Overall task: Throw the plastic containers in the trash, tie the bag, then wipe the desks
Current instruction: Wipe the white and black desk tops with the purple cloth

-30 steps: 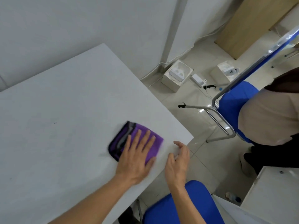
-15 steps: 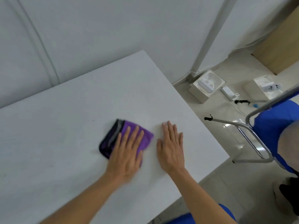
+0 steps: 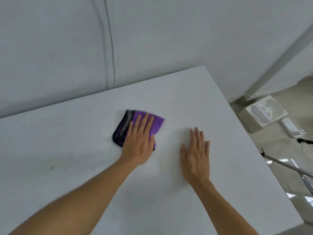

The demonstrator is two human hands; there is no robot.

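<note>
nearest the viewer, two bare forearms reach out over the white desk (image 3: 169, 92). right hand (image 3: 194, 156): flat on the bare desktop, palm down, fingers straight and close together, holding nothing; it looks to serve as a brace. left hand (image 3: 138, 143): palm down on the purple cloth (image 3: 158, 123), fingers straight and slightly fanned, pressing the cloth onto the surface rather than pinching it. the cloth lies folded near the middle of the desk, just left of the right hand and apart from it, with a darker band showing at its left edge. judged by its rumpled outline, it is soft, light and limp; it should slide easily on the smooth top and bunch up if pushed from one corner, so a broad flat palm over its centre seems the best hold. a few small dark specks mark the desktop to the left. beyond the far edge stands a plain pale wall; on the floor to the right sits a white box (image 3: 265, 114).
</note>
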